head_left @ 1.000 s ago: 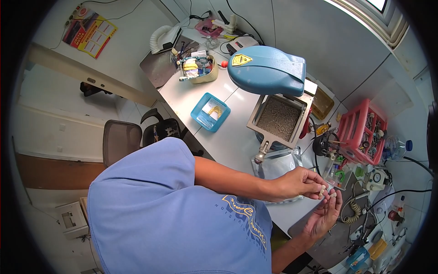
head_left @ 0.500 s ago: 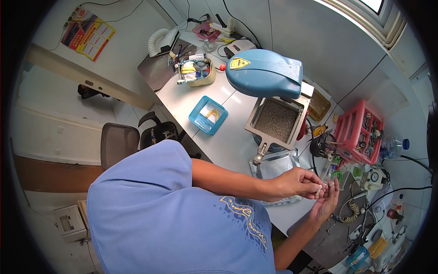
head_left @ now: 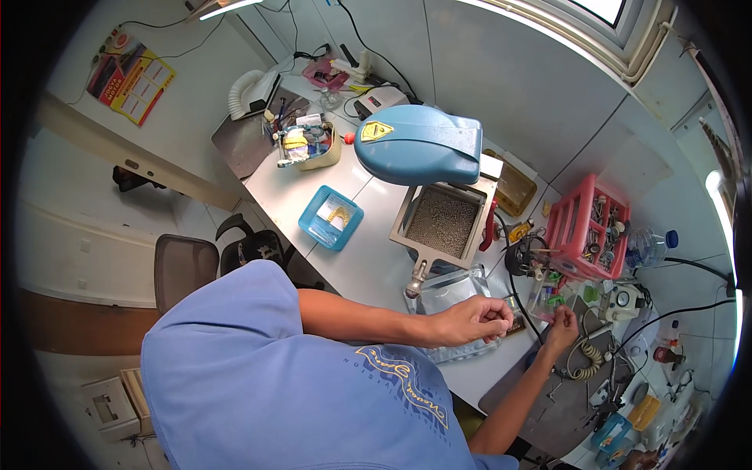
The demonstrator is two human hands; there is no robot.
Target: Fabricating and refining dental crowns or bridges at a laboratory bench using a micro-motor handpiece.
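Right hand by the clear plastic box, right of frame
Box sits up-left — curled left hand farther off — can't tell if either's gripping.

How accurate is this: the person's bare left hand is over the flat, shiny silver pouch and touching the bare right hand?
Not quite: the head view shows the bare left hand over the flat, shiny silver pouch but apart from the bare right hand, not touching it.
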